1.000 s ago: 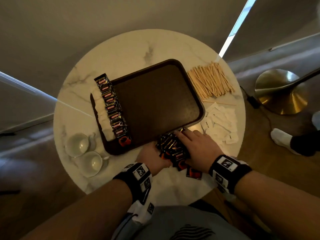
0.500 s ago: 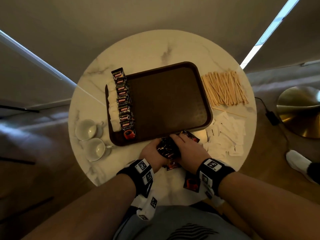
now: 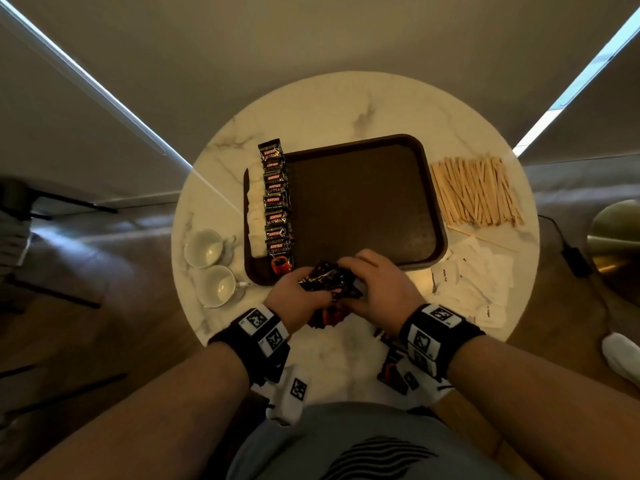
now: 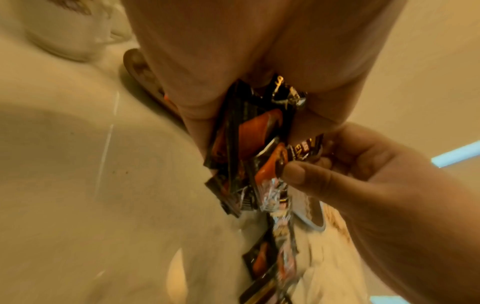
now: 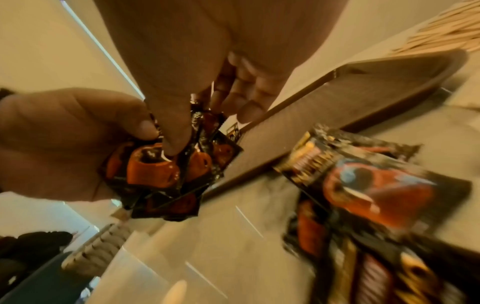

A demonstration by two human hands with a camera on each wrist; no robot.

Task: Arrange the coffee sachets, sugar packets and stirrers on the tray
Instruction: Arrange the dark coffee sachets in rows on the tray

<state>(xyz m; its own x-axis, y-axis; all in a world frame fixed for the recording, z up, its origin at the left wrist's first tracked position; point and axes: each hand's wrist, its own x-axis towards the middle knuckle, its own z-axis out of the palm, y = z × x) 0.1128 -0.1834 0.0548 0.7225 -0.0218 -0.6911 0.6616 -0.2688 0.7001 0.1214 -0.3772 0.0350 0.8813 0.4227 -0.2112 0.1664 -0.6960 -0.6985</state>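
A dark brown tray [image 3: 363, 202] lies on the round marble table [image 3: 311, 109]. Along its left side run a row of black coffee sachets [image 3: 275, 202] and a row of white sugar packets [image 3: 254, 213]. Both hands hold a bundle of black coffee sachets [image 3: 325, 280] just above the tray's near edge. My left hand [image 3: 298, 299] grips it from the left, my right hand [image 3: 374, 285] pinches it from the right. The bundle [image 4: 249, 148] [image 5: 166, 168] fans out between the fingers. Wooden stirrers [image 3: 476, 192] lie right of the tray, loose white sugar packets [image 3: 474, 278] below them.
Two white cups [image 3: 211, 268] stand at the table's left edge. A few coffee sachets [image 5: 369, 185] lie on the table under my right wrist. A brass lamp base [image 3: 616, 233] stands on the floor at the right, with a socked foot [image 3: 621, 355] nearby.
Both hands have gathered the loose sachets from the table into one bundle and lifted it a little toward the tray's near edge. The head view has shifted to the left.
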